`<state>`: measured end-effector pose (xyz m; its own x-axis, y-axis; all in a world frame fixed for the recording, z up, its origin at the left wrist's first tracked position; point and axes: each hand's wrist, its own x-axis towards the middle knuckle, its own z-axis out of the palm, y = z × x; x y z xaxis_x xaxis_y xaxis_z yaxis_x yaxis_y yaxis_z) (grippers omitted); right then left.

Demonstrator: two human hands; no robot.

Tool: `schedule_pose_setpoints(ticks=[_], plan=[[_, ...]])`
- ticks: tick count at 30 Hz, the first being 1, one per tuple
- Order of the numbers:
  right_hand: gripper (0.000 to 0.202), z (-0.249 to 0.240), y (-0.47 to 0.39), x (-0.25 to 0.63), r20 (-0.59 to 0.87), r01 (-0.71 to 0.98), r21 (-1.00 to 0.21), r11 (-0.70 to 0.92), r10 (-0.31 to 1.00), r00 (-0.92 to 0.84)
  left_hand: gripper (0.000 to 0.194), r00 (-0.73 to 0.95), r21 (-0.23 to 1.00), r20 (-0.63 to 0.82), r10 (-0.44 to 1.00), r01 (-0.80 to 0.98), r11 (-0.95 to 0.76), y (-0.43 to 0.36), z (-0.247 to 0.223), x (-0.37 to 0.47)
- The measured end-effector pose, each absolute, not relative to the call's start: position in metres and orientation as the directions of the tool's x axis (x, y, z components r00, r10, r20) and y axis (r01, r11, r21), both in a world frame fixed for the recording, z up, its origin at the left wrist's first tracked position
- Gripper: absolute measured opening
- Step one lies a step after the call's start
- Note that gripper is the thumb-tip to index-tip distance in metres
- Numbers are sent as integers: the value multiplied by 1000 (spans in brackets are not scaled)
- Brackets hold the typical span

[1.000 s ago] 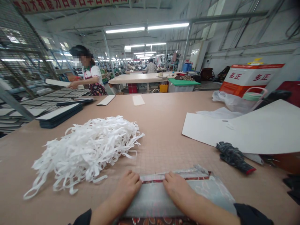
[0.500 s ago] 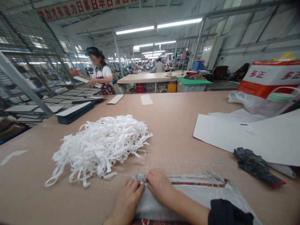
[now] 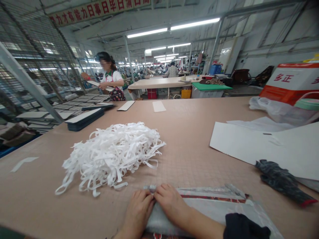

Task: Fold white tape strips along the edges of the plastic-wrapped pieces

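Note:
Both of my hands work at the far left corner of a grey, shiny sheet (image 3: 206, 212), perhaps plastic-covered cloth, lying at the table's near edge. A dark red patterned strip shows along its folded far edge. My left hand (image 3: 139, 209) has its fingers closed over that corner. Right beside it, my right hand (image 3: 170, 200) grips the same edge, fingers curled down and thumb tip near the left hand. The fingertips' undersides are hidden. Beyond them lies a loose heap of white ribbon strips (image 3: 114, 152).
A dark glove (image 3: 281, 181) with a red cuff lies at the right by a white board (image 3: 264, 139). Stacked dark-edged panels (image 3: 86, 119) stand at the far left of the table (image 3: 184, 132). A person (image 3: 112, 79) there holds a pale panel. A red-and-white box (image 3: 289, 83) stands far right.
My view has turned slightly left, so the table's things sit further right. My hands stay on the sheet's corner, now closer together. The other person's panel is slightly lower.

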<state>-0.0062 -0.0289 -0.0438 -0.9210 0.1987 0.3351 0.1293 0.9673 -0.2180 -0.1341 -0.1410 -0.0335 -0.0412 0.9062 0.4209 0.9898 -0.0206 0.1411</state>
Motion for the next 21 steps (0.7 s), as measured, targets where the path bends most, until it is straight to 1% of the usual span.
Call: schedule_pose_setpoints(ticks=[2,4,8,11,13,15,18,21], plan=[[9,-42,-35,-5,336,77,-142,987,121,-934,18,-52,129,395,917,992,0,-140,-32,-134],[15,-39,-38,-2,309,62,-89,994,87,-947,19,-60,97,350,935,995,27,-139,-30,-133],[18,-38,-38,14,250,140,-32,990,143,-958,22,-55,30,282,958,998,48,-139,-25,-132],[25,-48,-31,45,238,200,-11,980,197,-951,22,-74,42,266,961,997,65,-140,-24,-132],[31,-53,-24,70,243,266,-19,964,262,-934,21,-100,89,257,961,993,80,-140,-24,-133],[33,-52,-17,87,218,347,-44,937,347,-912,20,-130,167,233,964,982,92,-139,-24,-134],[20,-35,-9,84,81,448,-91,889,455,-887,20,-182,303,197,963,946,116,-137,-25,-136],[18,-11,-7,52,-39,482,-197,854,485,-874,20,-258,402,216,942,903,155,-136,-27,-139]])
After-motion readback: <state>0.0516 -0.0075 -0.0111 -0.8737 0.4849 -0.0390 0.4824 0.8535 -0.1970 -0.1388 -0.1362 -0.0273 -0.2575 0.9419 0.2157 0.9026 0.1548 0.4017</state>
